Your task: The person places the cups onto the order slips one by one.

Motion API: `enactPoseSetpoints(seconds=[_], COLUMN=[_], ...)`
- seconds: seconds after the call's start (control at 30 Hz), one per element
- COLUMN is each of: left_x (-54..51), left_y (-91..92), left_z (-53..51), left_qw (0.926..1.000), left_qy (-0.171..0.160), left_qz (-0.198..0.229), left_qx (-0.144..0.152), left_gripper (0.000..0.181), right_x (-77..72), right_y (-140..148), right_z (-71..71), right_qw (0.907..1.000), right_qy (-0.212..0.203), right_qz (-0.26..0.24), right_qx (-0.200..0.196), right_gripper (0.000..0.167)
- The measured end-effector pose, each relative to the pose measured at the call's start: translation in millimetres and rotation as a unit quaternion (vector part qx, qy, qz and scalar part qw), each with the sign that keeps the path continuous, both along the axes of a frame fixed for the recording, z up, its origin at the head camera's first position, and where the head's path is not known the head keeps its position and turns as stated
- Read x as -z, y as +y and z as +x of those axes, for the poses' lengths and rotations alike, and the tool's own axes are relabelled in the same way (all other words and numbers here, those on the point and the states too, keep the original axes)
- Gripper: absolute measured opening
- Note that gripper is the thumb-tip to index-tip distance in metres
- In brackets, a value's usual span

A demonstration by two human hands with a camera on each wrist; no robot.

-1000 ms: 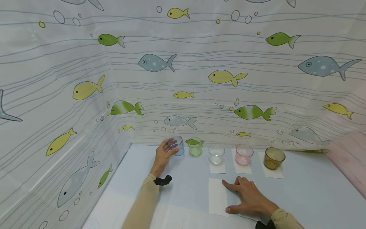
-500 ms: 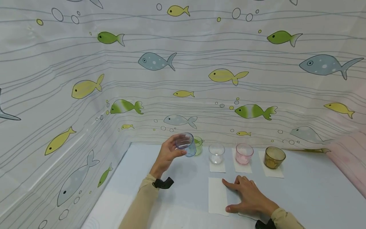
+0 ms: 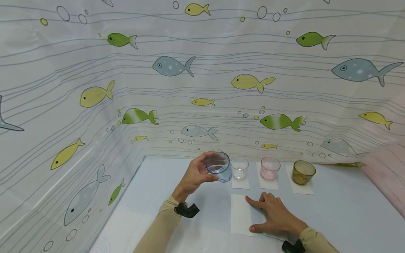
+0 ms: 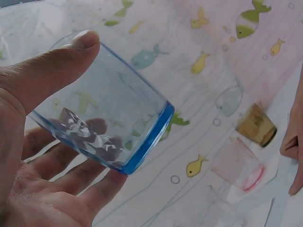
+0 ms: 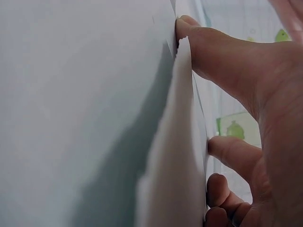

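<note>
My left hand point(image 3: 194, 175) holds a blue glass tumbler point(image 3: 224, 173) off the table, fingers and thumb around its side. In the left wrist view the blue tumbler point(image 4: 113, 104) is tilted, its thick base to the right. My right hand point(image 3: 275, 216) rests with thumb and index fingertip spread on the right edge of a white paper strip point(image 3: 240, 214). Another paper point(image 3: 274, 236) shows partly beneath that hand. In the right wrist view a torn-edged paper point(image 5: 173, 156) stands up near the thumb. The green glass is mostly hidden behind the blue tumbler.
At the back, a clear glass point(image 3: 239, 170), a pink glass point(image 3: 270, 169) and an amber glass point(image 3: 303, 173) stand in a row on white paper pieces. A fish-printed curtain point(image 3: 177, 95) encloses the table's back and left.
My left hand has lifted the blue tumbler from the back left and carried it right and nearer, in front of the green glass. The right hand has stayed in place.
</note>
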State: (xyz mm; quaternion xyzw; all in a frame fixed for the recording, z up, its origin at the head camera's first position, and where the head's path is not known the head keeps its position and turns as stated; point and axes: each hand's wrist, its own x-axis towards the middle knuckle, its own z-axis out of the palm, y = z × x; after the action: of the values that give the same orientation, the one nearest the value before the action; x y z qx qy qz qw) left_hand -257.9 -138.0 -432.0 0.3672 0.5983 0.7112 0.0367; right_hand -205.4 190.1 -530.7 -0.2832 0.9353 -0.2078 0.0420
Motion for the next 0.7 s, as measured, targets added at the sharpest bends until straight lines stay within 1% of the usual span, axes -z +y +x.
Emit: enactPoseSetpoints(seconds=[0.2, 0.37, 0.5, 0.7], left_x=[8.4, 17.2, 23.3, 32.4], left_y=[13.2, 22.3, 26.9, 30.8], left_z=[5.9, 9.4, 12.4, 20.5], left_qw=[0.9991, 0.9979, 0.9969, 0.9946], left_qy=[-0.023, -0.015, -0.024, -0.057], left_qz=[-0.032, -0.053, -0.068, -0.081], left_qx=[0.016, 0.034, 0.033, 0.03], left_gripper=[0.079, 0.074, 0.071, 0.074], right_x=[-0.5, 0.8, 0.7, 0.3], right_y=[-1, -1, -1, -1], right_z=[0.4, 0.9, 0.5, 0.8], right_qw=[0.9999, 1.0, 1.0, 0.9997], right_qy=[-0.01, -0.008, -0.005, -0.015], right_qz=[0.01, 0.005, 0.004, 0.014], right_qx=[0.005, 0.003, 0.004, 0.012], right_gripper=[0.1, 0.1, 0.099, 0.1])
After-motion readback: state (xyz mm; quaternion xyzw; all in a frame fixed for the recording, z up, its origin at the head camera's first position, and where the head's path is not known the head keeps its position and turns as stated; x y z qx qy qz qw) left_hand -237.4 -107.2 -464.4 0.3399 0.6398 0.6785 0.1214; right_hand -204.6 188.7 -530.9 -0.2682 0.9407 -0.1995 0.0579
